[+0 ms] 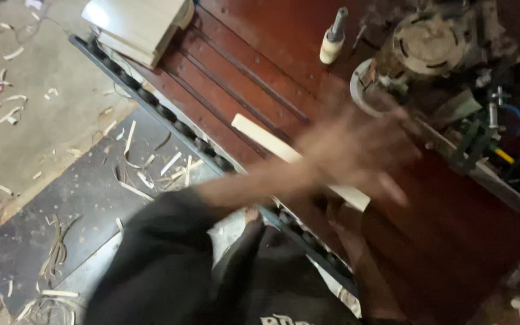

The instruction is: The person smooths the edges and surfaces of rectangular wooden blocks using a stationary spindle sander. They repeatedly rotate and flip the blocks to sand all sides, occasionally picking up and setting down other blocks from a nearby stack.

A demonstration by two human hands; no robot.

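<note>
L hand [356,153] blurred at frame centre, fingers spread over pale wood strip [260,135] on red-brown tabletop [260,36]; R hand [347,225] lower centre, fingers unclear.

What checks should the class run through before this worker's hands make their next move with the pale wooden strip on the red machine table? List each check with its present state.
1. Wooden strip lies flat on the red machine table: ok.
2. Firm grip on the strip: cannot tell; the left hand is blurred over it.
3. Right hand steady by the strip's near end: cannot tell, partly hidden.
4. Hands apart from the round machine head: not ok; the left hand is close beside it.
5. Stack of pale boards out of the way at the table's far corner: ok.
6. Floor free of offcuts: not ok, shavings scattered.
</note>
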